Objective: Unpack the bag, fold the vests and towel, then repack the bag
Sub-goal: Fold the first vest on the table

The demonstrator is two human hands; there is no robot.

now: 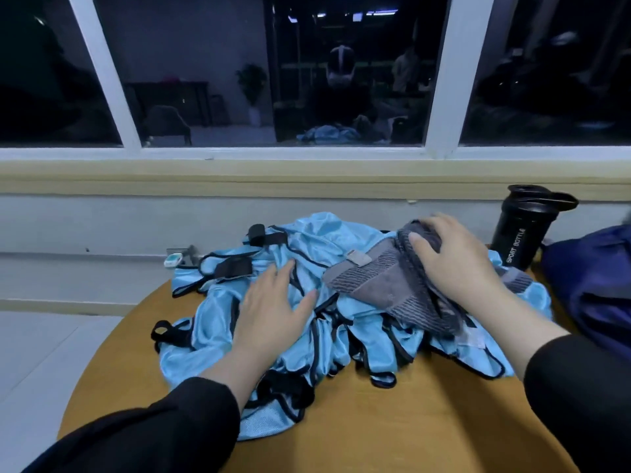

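A heap of light-blue vests (345, 240) with black trim lies mid-bench (392, 421), unfolded. The left hand (273, 310) rests flat on the heap at about 8 o'clock, fingers straight and released. The right hand (454, 254), at 2 o'clock, has its fingers curled over the grey towel (372, 288) bunched on top of the vests. A black sport bottle (522, 230) stands further toward 2 o'clock, and beside it at 3 o'clock is what seems to be the dark blue bag (594, 285).
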